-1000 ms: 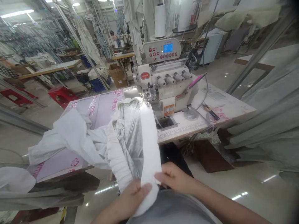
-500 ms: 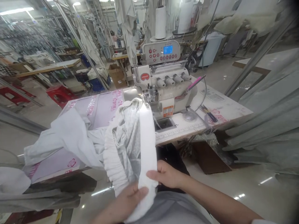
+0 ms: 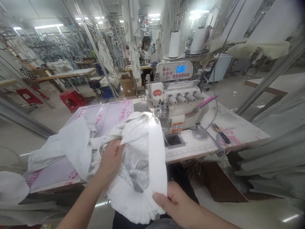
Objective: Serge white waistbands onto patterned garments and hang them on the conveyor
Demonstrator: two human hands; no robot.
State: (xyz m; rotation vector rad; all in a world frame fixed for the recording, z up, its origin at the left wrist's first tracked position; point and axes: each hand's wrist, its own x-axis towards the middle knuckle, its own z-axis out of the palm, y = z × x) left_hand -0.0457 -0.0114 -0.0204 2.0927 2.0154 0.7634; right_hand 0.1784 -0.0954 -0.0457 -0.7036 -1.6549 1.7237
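A white and pale grey garment [image 3: 140, 149] with a wide white band lies bunched on the sewing table [image 3: 107, 111], its far end under the needle of a cream overlock sewing machine [image 3: 176, 98]. My left hand [image 3: 111, 159] is closed on the gathered fabric in the middle of the bundle. At the near edge, my right hand [image 3: 177, 203] pinches the white band where it hangs off the table.
More white cloth [image 3: 69, 143] spills left across the table. Scissors and small tools [image 3: 220, 132] lie right of the machine. Grey fabric [image 3: 278, 149] hangs at the right. Red stools [image 3: 71, 98], thread cones [image 3: 175, 43] and a person [image 3: 145, 47] are behind.
My left hand has moved up from the near edge into the middle of the bundle and gripped the fabric. My right hand has stayed on the band. The camera has tilted up.
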